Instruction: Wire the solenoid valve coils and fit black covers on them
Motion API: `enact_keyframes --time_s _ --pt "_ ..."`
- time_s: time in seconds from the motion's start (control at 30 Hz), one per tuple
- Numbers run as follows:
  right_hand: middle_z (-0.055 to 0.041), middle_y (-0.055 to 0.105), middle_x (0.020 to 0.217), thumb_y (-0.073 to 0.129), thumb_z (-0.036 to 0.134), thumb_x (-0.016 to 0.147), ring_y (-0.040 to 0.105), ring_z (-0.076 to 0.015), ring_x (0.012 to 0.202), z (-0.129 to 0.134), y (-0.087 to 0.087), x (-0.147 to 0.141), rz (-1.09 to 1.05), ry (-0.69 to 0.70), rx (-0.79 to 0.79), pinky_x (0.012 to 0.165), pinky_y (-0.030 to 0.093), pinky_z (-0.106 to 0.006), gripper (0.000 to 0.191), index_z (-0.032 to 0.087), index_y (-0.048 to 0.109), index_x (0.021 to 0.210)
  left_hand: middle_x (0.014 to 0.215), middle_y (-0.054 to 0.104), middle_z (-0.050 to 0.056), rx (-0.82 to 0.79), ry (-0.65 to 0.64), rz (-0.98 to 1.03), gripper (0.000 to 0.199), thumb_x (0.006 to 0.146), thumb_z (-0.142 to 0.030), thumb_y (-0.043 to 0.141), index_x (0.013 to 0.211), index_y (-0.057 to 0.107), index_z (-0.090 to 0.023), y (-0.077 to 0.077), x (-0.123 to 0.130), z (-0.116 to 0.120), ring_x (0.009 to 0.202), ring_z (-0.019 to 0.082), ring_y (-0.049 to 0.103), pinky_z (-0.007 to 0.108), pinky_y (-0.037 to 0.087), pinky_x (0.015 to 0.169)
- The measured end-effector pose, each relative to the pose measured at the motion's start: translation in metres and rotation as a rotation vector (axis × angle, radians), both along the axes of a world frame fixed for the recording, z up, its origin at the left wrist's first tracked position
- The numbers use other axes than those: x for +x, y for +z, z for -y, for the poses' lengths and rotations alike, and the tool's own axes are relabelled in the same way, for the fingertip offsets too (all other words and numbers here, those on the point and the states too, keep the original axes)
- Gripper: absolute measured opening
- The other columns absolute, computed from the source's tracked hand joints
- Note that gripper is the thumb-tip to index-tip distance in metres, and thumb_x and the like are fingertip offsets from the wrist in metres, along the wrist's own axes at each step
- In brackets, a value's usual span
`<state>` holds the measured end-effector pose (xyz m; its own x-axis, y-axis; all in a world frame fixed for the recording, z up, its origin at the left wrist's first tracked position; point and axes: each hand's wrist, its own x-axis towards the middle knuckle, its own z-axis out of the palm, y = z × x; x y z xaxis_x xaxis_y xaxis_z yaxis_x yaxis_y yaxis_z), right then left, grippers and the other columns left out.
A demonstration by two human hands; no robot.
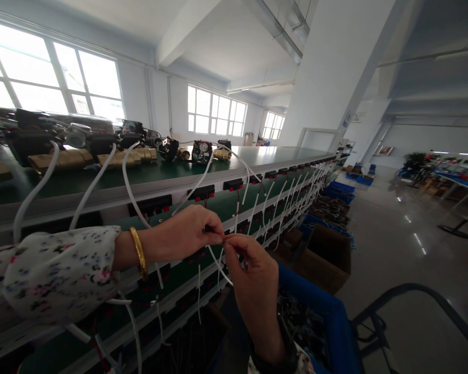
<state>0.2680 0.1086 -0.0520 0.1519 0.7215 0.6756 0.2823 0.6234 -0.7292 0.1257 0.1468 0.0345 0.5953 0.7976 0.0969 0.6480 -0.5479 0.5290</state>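
Note:
My left hand (198,231), with a gold bangle at the wrist, reaches in from the left with thumb and fingers pinched. Its fingertips meet those of my right hand (253,275), also pinched, in front of the rack's edge. What sits between the fingertips is tiny and dark; I cannot make it out. A white cable (219,266) curves just under the fingers and passes behind my right hand. Above, brass valves (134,156) with black actuator bodies line the green shelf top (164,174). One opened actuator (202,151) shows its circuit board, and a white cable runs down from it.
Black connector blocks with red tabs (202,192) run along the shelf edges, white cables hanging below. Beneath and to the right stand a blue bin (341,332) of dark parts and a brown carton (323,252). A dark cart handle (421,288) curves at lower right.

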Motion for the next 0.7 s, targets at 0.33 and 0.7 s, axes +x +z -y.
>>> enact_keyframes --time_s 0.33,0.7 --pt "-0.0032 0.069 0.084 0.062 0.017 0.078 0.063 -0.0163 0.083 -0.009 -0.009 0.009 -0.193 0.195 -0.069 0.07 0.051 -0.025 0.008 0.019 0.068 0.081 0.066 0.061 0.0 -0.016 0.008 0.042 0.019 0.077 -0.029 0.054 0.076 0.068 -0.016 -0.006 -0.001 -0.002 0.063 0.013 0.055 0.022 0.038 0.057" --pt "-0.003 0.069 0.083 0.058 0.015 0.08 0.064 -0.0152 0.077 -0.003 -0.007 0.007 0.012 0.043 0.044 0.071 0.051 -0.025 0.009 0.019 0.066 0.078 0.063 0.061 -0.001 -0.004 -0.022 -0.009 0.019 0.077 -0.029 0.053 0.075 0.067 -0.017 -0.009 -0.004 -0.007 0.059 0.012 0.053 0.021 0.036 0.053"
